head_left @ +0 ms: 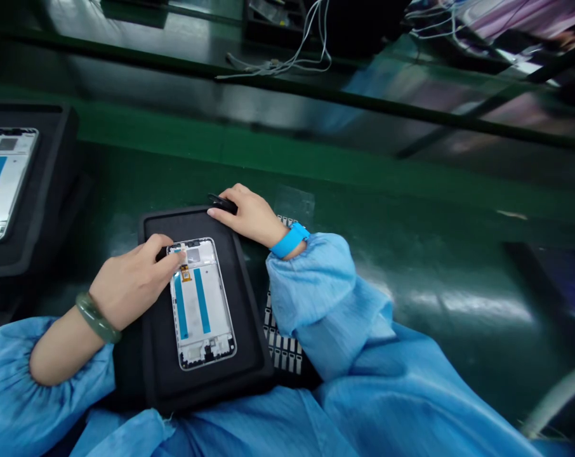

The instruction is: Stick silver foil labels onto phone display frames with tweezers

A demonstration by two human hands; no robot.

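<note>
A silver phone mid-frame (216, 314) with two blue strips and an orange flex cable (186, 274) lies on a black padded tray (249, 343) in front of me. My left hand (138, 273) grips the upper left corner of the phone mid-frame, its thumb over the inner face near the flex cable. At the tray's far right corner, my right hand (247, 214) is closed on a slim black tool (222, 203). Its fingers cover most of the tool, so its kind is unclear.
To the left, another phone mid-frame (11, 184) lies on stacked black trays (54, 171). A sheet of small metal parts (285, 352) lies partly under my right sleeve. White cables (292, 63) hang over the shelf behind. A blurred dark object (554, 273) sits at right.
</note>
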